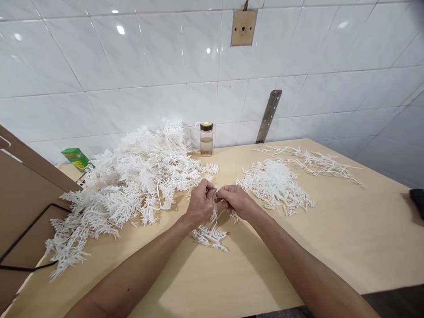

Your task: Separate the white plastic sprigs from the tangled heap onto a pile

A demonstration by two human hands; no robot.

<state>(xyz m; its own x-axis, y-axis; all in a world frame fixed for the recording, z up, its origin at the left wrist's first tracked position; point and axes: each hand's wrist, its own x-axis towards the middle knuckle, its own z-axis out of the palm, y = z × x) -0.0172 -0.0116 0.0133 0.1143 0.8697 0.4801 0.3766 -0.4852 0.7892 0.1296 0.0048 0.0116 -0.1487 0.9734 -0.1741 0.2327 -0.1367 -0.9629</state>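
Note:
Close together over the middle of the table, my left hand [200,201] and my right hand [236,199] both pinch a white plastic foliage sprig [212,236]. Its feathery lower end hangs below my left hand, against the tabletop. The exact spot where the fingertips meet it is partly hidden. A large heap of white branching foliage [132,172] lies to the left of my hands. To the right is a smaller pile of short white sprigs [278,183]. Beyond that pile lie several thin, mostly bare white stems [318,163].
A bottle [206,141] with a dark lid stands by the tiled wall. Behind the heap is a green box [76,159]. A cardboard box [29,198] borders the left side, near a black wire frame [26,238]. A metal bracket [268,117] leans at the wall; a dark object [418,201] sits far right.

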